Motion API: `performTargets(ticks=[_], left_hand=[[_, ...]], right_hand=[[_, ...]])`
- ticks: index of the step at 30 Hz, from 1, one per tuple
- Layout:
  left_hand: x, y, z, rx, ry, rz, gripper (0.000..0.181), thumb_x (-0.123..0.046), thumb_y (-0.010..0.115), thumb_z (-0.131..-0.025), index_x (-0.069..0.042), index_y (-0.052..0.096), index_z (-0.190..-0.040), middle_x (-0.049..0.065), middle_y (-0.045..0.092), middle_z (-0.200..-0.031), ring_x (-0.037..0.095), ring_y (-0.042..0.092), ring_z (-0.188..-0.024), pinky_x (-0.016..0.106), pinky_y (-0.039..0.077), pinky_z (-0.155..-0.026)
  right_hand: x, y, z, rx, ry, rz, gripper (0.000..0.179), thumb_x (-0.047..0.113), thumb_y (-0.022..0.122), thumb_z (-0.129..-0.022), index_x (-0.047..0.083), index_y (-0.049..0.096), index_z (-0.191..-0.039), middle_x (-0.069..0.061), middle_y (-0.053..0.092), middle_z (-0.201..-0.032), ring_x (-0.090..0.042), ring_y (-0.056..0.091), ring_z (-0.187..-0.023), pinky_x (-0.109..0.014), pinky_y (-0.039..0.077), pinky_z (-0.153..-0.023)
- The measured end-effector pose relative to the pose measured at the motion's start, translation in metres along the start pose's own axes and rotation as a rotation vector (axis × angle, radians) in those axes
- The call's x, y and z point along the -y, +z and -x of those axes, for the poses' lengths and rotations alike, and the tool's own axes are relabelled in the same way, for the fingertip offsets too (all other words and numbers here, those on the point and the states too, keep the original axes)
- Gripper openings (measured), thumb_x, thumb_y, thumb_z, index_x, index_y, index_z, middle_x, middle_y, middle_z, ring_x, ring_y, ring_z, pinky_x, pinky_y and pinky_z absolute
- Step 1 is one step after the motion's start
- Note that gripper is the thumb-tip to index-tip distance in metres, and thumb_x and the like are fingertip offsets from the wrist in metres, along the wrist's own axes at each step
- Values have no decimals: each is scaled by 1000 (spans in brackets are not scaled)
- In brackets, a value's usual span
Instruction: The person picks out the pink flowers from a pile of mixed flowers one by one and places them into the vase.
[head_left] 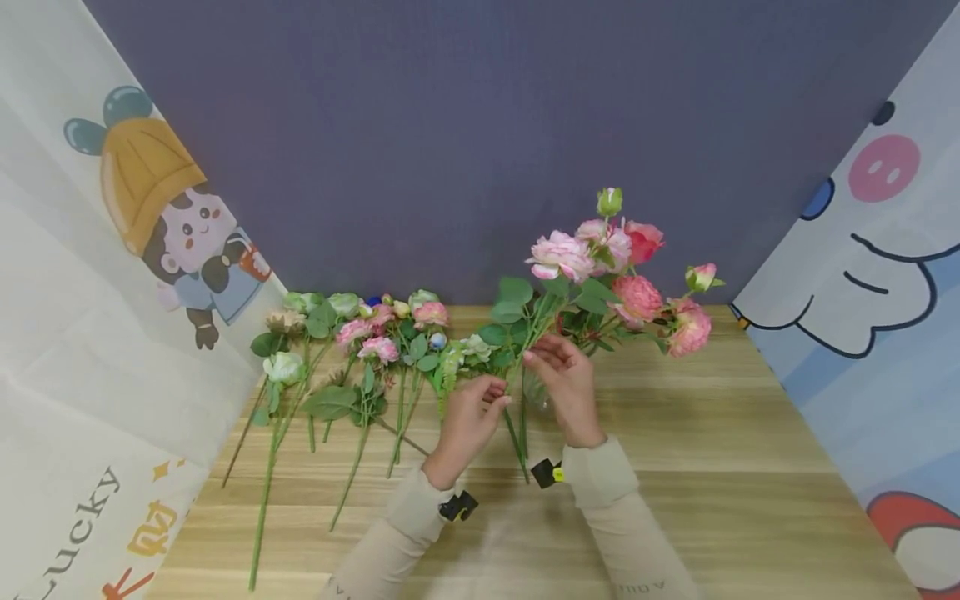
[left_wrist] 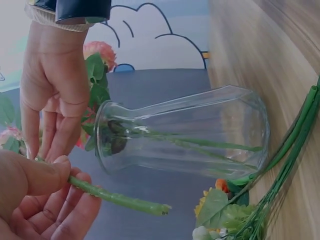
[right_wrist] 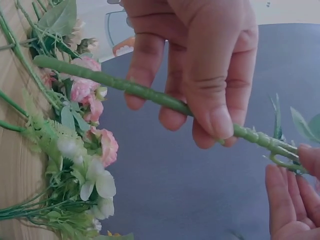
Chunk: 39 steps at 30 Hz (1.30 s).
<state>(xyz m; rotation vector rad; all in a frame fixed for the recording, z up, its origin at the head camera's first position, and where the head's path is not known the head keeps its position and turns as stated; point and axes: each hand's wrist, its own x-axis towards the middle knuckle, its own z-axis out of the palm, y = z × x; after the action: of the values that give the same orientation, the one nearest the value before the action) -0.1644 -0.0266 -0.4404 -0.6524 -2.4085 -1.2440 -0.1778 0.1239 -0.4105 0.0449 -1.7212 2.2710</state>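
A green flower stem [left_wrist: 120, 200], cut end free, runs through both hands. My left hand [head_left: 471, 427] pinches it between thumb and fingers near its lower part, as the right wrist view also shows. Higher up, where the stem branches, my right hand [head_left: 566, 387] pinches it with thumb and fingertips [right_wrist: 282, 200]. Green leaves [head_left: 516, 292] and a light pink bloom [head_left: 561, 255] rise above the hands. Behind them stands a clear glass vase [left_wrist: 200, 107] with stems inside, mostly hidden by my right hand in the head view. Coral-pink flowers [head_left: 637, 298] lean out over its right side.
Loose artificial flowers lie across the left of the wooden table [head_left: 697, 500]: white-green roses [head_left: 283, 367], pink blooms [head_left: 378, 349] and leafy stems [head_left: 270, 492]. A dark panel [head_left: 420, 150] closes off the back, and printed cloths hang on both sides.
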Motion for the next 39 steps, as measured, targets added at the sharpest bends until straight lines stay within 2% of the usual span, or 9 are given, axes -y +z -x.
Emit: performTargets(ticks=[6, 16, 21, 26, 31, 35, 39], left_hand=[[0, 2, 1, 7, 9, 12, 15, -6, 72, -81, -2, 66, -94, 6, 69, -84, 16, 64, -75, 22, 52, -67], [-1, 0, 1, 47, 26, 91, 12, -2, 71, -82, 0, 67, -94, 7, 68, -82, 17, 64, -73, 16, 51, -59], [0, -2, 1, 78, 17, 133, 11, -1, 70, -82, -1, 67, -93, 9, 68, -83, 18, 64, -74, 16, 52, -60], [-1, -3, 1, 97, 19, 146, 13, -2, 70, -83, 1, 67, -95, 10, 68, -85, 19, 65, -75, 15, 52, -61], [1, -4, 0, 125, 25, 177, 19, 0, 69, -83, 2, 68, -102, 13, 70, -90, 19, 67, -76, 16, 53, -62], [6, -5, 0, 170, 22, 201, 23, -2, 69, -84, 1, 68, -107, 13, 70, -96, 19, 68, -79, 16, 53, -65], [13, -10, 1, 229, -43, 208, 28, -6, 69, -85, -4, 67, -113, 11, 69, -103, 17, 67, -84, 17, 53, -69]], right_hand=[[3, -1, 0, 5, 12, -24, 27, -11, 66, -79, -3, 57, -103, -2, 63, -93, -13, 63, -85, -25, 54, -77], [10, -2, 5, 1, -5, -17, 18, -6, 69, -80, 8, 58, -86, 0, 64, -85, -12, 63, -79, -25, 54, -75], [12, -4, 7, -1, -59, 69, 15, -2, 72, -80, 5, 58, -84, 1, 63, -82, -12, 62, -78, -24, 53, -74], [13, -6, 10, -8, -113, 168, 16, 3, 74, -80, -3, 63, -89, 2, 65, -83, -12, 62, -78, -22, 52, -70], [16, -9, 9, -34, -123, 213, 17, 5, 75, -79, -4, 65, -89, 4, 66, -81, -12, 61, -74, -22, 52, -66], [22, -12, 9, -94, -136, 202, 15, 5, 75, -78, -4, 67, -87, 5, 65, -78, -11, 59, -73, -21, 51, -67], [31, -16, 7, -155, -188, 101, 8, -2, 74, -77, -1, 67, -83, 3, 64, -75, -10, 56, -70, -20, 48, -64]])
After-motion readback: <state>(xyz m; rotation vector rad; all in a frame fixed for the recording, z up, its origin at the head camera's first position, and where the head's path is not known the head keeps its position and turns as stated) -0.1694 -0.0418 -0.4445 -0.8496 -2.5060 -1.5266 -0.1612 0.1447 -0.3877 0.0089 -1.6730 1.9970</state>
